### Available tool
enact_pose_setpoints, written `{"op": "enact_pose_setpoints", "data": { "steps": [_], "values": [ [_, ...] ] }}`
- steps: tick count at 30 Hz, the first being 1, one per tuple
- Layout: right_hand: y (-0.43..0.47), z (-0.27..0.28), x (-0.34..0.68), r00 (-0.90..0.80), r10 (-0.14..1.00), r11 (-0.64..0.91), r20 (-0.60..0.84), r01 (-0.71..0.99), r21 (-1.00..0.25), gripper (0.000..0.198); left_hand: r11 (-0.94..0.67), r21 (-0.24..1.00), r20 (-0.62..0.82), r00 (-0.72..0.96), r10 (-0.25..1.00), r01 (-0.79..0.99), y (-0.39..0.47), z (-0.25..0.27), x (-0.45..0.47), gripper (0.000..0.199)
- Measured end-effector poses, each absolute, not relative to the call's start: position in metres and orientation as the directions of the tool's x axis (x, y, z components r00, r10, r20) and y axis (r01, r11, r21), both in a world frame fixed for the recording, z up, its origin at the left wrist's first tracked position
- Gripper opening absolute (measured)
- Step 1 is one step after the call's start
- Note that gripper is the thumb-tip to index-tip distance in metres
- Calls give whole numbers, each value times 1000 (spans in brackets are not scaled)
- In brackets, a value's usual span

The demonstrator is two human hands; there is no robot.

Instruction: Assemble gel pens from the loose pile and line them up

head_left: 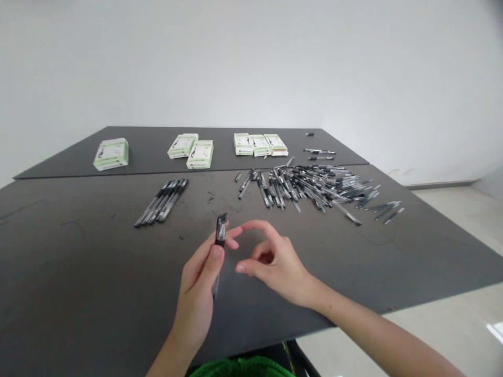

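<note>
My left hand (202,272) is closed around a capped pen (220,230), clear-barrelled with a black grip, held upright with its cap end on top. Just to the right, my right hand (277,262) holds nothing; its thumb and index finger are apart in a curve. The right index fingertip meets or nearly meets the left fingertips. Beyond the left hand, a row of several capped pens (162,202) lies side by side on the dark table (98,272). To the right spreads a large heap of loose pens (314,183).
Green-and-white boxes stand along the far side: a stack (111,154) at left, a pair (200,155) in the middle, and three together (259,145) further right. Loose pens (320,152) lie behind the heap. Thin refills (387,209) lie near the right edge. A white wall (243,63) rises behind.
</note>
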State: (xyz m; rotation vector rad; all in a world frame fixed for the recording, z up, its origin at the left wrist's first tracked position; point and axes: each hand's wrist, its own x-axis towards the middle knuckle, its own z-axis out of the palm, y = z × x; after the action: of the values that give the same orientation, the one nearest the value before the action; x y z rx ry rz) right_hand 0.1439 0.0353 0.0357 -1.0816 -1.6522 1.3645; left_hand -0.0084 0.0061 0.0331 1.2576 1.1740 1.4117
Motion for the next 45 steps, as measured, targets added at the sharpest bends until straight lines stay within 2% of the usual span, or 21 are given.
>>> {"op": "enact_pose_setpoints", "data": {
  "steps": [2,7,9,11,13,14,15,17,19,21,23,25,28,36,45],
  "values": [
    [32,31,140,-347,937,125,32,249,-961,44,-154,983,142,-118,983,-96,7,32,-11,19],
    [25,27,129,-558,824,392,96,440,-808,24,14,981,-33,-97,995,-194,7,35,-11,31],
    [24,29,122,-583,801,474,134,482,-737,22,56,987,-66,-59,996,-152,7,34,-9,37],
    [24,30,117,-585,796,496,157,480,-724,20,49,996,-52,-35,998,-72,8,30,-6,42],
    [28,31,116,-548,821,463,162,471,-751,22,-30,996,39,-118,992,80,8,25,-5,46],
    [31,31,117,-516,843,428,151,474,-769,23,-98,970,144,-205,968,222,6,23,-5,49],
    [35,32,118,-477,869,386,133,484,-785,25,-159,908,279,-274,921,389,4,20,-6,52],
    [46,33,121,-404,912,288,72,504,-815,30,-215,672,546,-277,791,709,-4,16,-10,53],
    [62,35,121,-370,929,195,-17,526,-828,34,-276,483,653,-132,746,831,-13,11,-14,44],
    [79,35,115,-365,927,137,-93,556,-820,38,-336,354,617,52,785,873,-20,7,-17,39],
    [96,34,102,-372,917,112,-141,582,-806,40,-411,248,510,243,825,877,-23,5,-18,33],
    [110,33,84,-372,913,104,-165,605,-790,41,-461,186,436,348,830,868,-22,4,-16,30],
    [128,33,54,-365,913,109,-184,651,-751,40,-483,175,438,371,819,858,-18,5,-13,30],
    [160,36,-9,-359,911,150,-202,745,-650,34,-399,284,353,292,889,872,-18,7,-12,24],
    [166,35,-45,-363,913,188,-188,781,-596,37,-374,271,330,280,902,887,-19,6,-10,21]
  ]
}}
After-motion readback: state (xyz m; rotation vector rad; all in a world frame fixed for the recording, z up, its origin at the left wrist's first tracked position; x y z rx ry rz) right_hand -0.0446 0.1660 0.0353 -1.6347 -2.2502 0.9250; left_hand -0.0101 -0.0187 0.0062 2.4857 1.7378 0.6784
